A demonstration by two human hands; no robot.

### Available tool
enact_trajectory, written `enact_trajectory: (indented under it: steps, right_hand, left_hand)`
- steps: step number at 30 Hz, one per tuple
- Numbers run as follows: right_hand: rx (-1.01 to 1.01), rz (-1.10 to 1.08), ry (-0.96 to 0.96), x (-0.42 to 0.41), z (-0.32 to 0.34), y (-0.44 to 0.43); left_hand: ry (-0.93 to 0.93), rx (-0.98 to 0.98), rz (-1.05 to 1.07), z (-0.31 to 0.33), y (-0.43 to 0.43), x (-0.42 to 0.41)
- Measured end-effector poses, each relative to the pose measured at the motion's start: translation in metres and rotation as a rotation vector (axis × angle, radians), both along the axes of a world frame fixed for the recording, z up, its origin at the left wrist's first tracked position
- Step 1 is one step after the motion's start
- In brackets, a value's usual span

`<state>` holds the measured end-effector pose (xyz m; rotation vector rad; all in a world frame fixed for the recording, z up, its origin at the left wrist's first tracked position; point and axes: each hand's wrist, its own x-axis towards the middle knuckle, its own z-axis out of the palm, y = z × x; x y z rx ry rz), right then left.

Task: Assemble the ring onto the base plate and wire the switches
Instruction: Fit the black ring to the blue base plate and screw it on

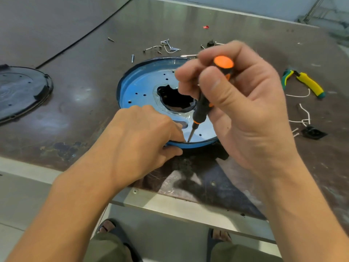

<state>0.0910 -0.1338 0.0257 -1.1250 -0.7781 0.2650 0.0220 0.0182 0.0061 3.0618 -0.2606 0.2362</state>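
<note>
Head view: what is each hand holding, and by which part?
The right hand grips the black-and-orange screwdriver by the upper part of its handle. The left hand holds the round blue metal plate at its near rim.

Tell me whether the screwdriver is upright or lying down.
Nearly upright, slightly tilted. The right hand grips the screwdriver by its handle, orange cap up, tip down at the blue plate's near rim.
</note>
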Motion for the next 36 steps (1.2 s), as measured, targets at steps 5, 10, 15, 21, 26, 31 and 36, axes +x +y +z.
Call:
enact_trajectory:
  steps: [5,10,15,21,26,31,36]
  right_hand:
    - [0.010,-0.087,0.047,0.0010,0.0005,0.0037]
    - [0.021,0.068,0.117,0.0035,0.0005,0.0020]
    - [0.018,0.082,0.098,0.0036,-0.0009,-0.0006]
    - [0.044,-0.039,0.078,0.0038,-0.0006,-0.0003]
    - [-0.002,-0.087,0.030,0.0022,-0.0002,0.0037]
    - [0.005,0.073,0.120,0.0050,0.0022,0.0008]
    - [0.018,0.079,0.079,0.0016,0.0007,0.0027]
  left_hand:
    - [0.024,-0.004,-0.010,0.0020,-0.0001,0.0008]
    - [0.031,-0.046,0.033,0.0020,0.0022,0.0006]
    - [0.044,-0.028,0.046,0.0000,0.0025,0.0026]
    - [0.029,-0.022,0.061,-0.0003,0.0020,0.0023]
    - [0.023,-0.031,0.061,0.0002,0.0008,0.0018]
    - [0.011,-0.032,0.055,0.0013,0.0003,0.0002]
    - [0.024,-0.024,0.045,0.0025,-0.0006,0.0013]
